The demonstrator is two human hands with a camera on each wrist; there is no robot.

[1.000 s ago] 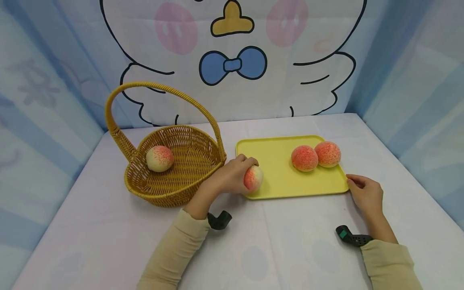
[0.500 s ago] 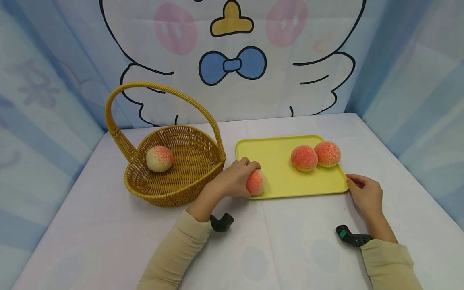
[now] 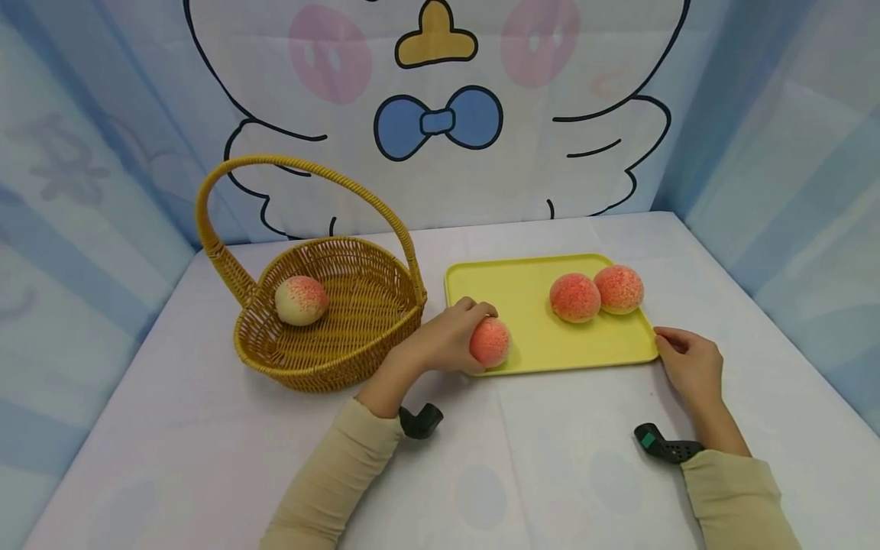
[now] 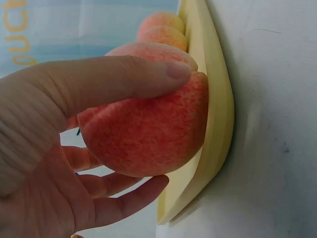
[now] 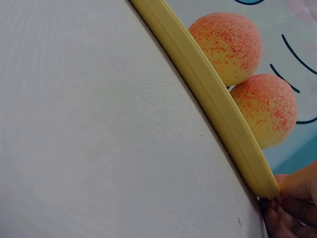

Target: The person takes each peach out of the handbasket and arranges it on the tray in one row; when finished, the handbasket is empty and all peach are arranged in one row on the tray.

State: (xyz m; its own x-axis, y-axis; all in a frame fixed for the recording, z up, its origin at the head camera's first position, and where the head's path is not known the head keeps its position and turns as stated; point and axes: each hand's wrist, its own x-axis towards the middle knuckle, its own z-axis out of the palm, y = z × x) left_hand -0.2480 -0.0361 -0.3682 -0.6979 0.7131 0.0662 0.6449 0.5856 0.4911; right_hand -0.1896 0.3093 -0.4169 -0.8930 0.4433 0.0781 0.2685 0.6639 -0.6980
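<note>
My left hand holds a peach at the near left corner of the yellow tray. In the left wrist view the thumb lies across that peach, with the other fingers curled under it. The right hand pinches the tray's near right corner; in the right wrist view its fingertips meet the tray edge. Two more peaches, one redder and one speckled, touch each other on the tray's right part.
A wicker basket with a tall arched handle stands left of the tray, close to my left forearm, and one pale peach lies in its left side. A printed cloth backdrop rises behind the table.
The peach in my left hand has turned, its red side now facing up, and has shifted slightly right. My right hand stays at the tray corner.
</note>
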